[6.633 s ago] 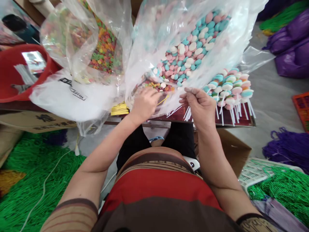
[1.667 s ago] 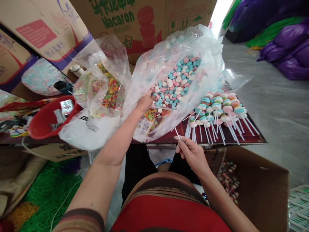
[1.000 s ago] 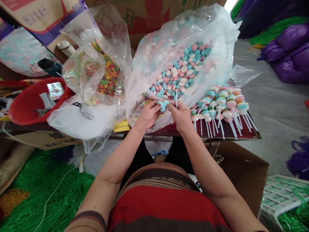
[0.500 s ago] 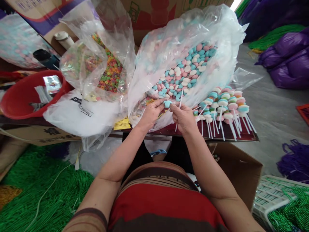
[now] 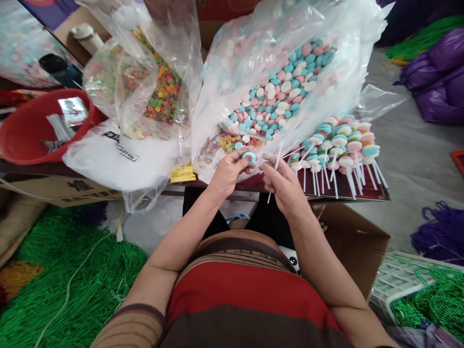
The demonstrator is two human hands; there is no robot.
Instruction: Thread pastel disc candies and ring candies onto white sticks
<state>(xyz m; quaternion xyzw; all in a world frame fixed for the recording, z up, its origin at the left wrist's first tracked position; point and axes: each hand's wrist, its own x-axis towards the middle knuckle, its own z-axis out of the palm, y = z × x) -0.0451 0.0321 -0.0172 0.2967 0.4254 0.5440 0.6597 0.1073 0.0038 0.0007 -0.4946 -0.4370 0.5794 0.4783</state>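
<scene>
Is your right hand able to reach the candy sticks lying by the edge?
Probably yes: the right hand is right beside the candy sticks, with nothing between, though it's already holding a white stick.

L hand (image 5: pixel 227 175) pinching blue candy (image 5: pixel 249 158), R hand (image 5: pixel 282 184) w/ white stick (image 5: pixel 279 158), candy-filled bag (image 5: pixel 226 92) behind, red basin (image 5: pixel 25 145) far L

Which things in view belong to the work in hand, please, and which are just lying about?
Seemingly part of the work:
blue sweet, in the left hand
white stick, in the right hand
open bag of pastel sweets
sweets on sticks

Seemingly just lying about:
red basin
purple bundles
green strands
white crate
</scene>
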